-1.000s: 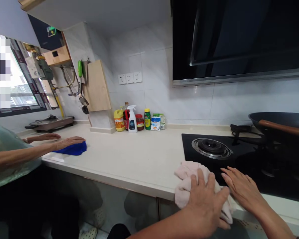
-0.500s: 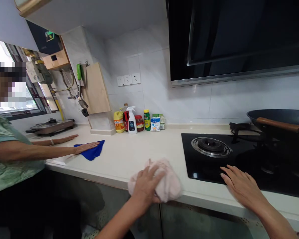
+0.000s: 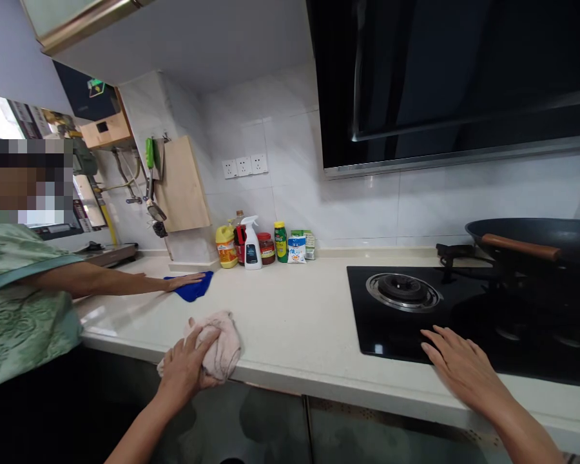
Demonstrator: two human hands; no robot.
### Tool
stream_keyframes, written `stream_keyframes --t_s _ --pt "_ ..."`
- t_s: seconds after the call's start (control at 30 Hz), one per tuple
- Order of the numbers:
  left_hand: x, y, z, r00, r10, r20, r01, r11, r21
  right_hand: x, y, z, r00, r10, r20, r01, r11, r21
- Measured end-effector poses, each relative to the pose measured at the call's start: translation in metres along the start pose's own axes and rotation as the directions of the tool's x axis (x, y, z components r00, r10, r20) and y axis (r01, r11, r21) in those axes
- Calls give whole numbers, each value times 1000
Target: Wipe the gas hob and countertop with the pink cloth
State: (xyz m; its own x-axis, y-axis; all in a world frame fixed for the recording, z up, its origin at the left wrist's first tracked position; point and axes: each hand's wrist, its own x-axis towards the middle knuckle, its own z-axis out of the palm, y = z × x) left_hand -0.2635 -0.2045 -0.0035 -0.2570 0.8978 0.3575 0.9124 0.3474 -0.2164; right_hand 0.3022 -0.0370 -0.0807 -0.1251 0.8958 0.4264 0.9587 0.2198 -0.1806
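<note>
My left hand [image 3: 186, 366] is closed on a pale pink cloth [image 3: 223, 345], pressed against the front edge of the white countertop [image 3: 290, 322]. Part of the cloth is bunched under my palm and hidden. To the right, my right hand [image 3: 464, 367] rests with its fingers stretched out over the front edge of the black gas hob [image 3: 401, 335], holding nothing. Another person's hand [image 3: 186, 281] lies flat on a blue cloth [image 3: 193, 291] farther back on the left.
Along the wall stand a yellow bottle [image 3: 227, 248], a white spray bottle [image 3: 252, 245], a red-lidded jar [image 3: 267, 250], a green bottle [image 3: 281, 243] and a small packet [image 3: 297, 250]. A wok [image 3: 536, 229] sits on the hob beneath the range hood [image 3: 454, 77]. A co-worker [image 3: 29, 290] leans in at left.
My left hand has slid the pink cloth leftward along the counter's front edge. My right hand stays by the hob. The other person has leaned in, pushing the blue cloth slightly right.
</note>
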Motion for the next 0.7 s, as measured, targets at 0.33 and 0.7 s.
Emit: stream_keyframes --t_s 0.33,0.7 --pt "-29 130 -2 970 155 -186 -189 966 -178 0 -3 -2 1000 -1 -17 1 1000 12" --pt "-35 313 30 847 484 -219 -528 721 -448 1 0 4 999 -21 -36 23 999 44"
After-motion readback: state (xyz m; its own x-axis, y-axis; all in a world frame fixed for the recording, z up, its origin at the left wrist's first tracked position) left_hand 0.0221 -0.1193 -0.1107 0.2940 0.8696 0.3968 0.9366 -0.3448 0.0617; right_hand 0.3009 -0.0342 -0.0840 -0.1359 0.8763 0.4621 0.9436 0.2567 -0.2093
